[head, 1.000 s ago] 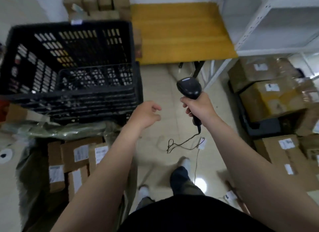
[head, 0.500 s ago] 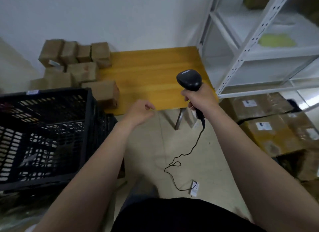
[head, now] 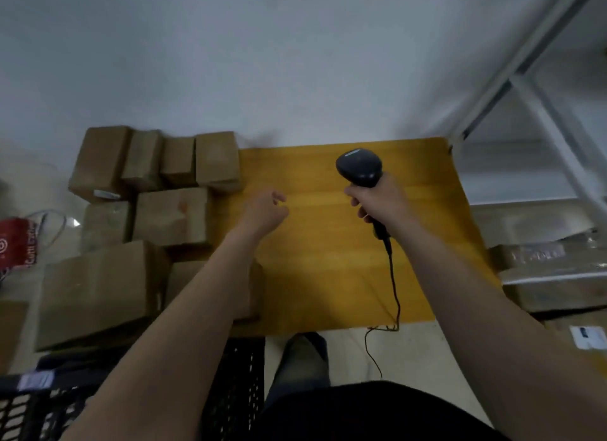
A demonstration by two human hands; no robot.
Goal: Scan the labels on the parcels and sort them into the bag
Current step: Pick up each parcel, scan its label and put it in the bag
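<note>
- Head view, hands: the left hand point(head: 266, 207) hovers over the yellow table point(head: 328, 276), empty, with its fingers loosely curled and gripping nothing. The right hand point(head: 381, 201) is wrapped round the handle of the scanner point(head: 359, 168), whose head points away toward the wall. Its cable point(head: 394, 289) trails back over the near table edge.
- Head view, task objects: the parcels point(head: 141, 165) are stacked on the table's left end. The nearest parcel point(head: 170, 217) lies just to the left of the left hand and well apart from the right hand. Its broad face is up, and no label can be made out on it through the blur.
- Head view, judgement: the coming reach falls to the left hand, moving leftward.
- Head view, remainder: a black crate point(head: 236, 391) stands below the table edge. The bag is out of view.
</note>
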